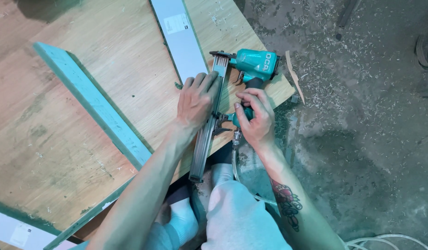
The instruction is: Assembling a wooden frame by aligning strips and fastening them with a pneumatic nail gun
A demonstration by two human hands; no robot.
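From the head view, a teal nail gun [251, 67] lies on the right edge of a wooden panel [107, 92], its long metal magazine [209, 125] running near to far. The left hand [198, 99] rests flat on the magazine, fingers [202, 81] stretched together, holding nothing. The right hand [255, 118] has its fingers wrapped round the gun's handle, where a clear hose [237, 166] joins on the near side, over a floor [362, 115] strewn with shavings.
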